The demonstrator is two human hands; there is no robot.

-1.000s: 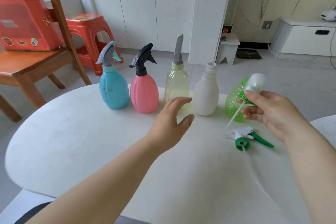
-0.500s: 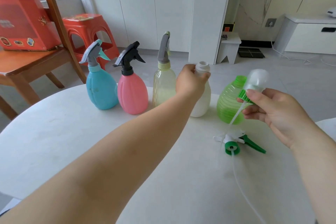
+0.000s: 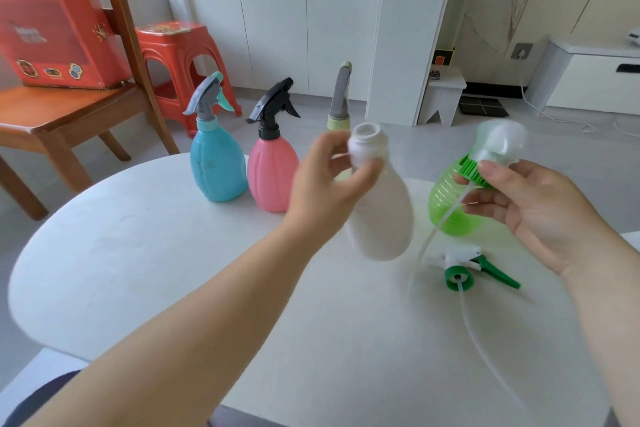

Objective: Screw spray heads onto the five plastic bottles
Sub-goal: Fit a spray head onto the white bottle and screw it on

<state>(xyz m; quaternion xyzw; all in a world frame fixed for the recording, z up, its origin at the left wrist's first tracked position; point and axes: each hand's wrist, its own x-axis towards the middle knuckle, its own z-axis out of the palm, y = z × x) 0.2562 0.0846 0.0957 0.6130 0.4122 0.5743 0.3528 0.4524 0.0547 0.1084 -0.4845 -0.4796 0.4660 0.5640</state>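
Tabletop (image 3: 138,253), white and rounded, carries a row of bottles along its far side. At the left of the row, the blue bottle (image 3: 218,170) wears a grey head and the pink bottle (image 3: 272,180) a black one. Next comes the yellow bottle (image 3: 341,174), mostly hidden behind the left hand (image 3: 329,191), with a grey head standing above it. So three of the five look done, though how tight their collars sit cannot be told.

The white bottle (image 3: 381,211) is the one being worked on. It is tilted and seems lifted off the tabletop, its mouth open and bare. The left hand is wrapped round its neck, thumb and fingers curled. The green bottle (image 3: 450,208) stands at the right end of the row. Its neck is hidden behind what the right hand (image 3: 540,211) holds, but it appears headless.

The right hand pinches a head (image 3: 498,146) with a clear top and green collar. It is held just right of the white bottle's mouth, not touching it, and its thin tube hangs down. A loose head (image 3: 464,270), white with a green collar and trigger, lies on the tabletop near the green bottle, its tube trailing toward the near edge.

Two bottles are left. The fourth is only at the lining-up stage: the tube must go into the neck, then the collar be turned
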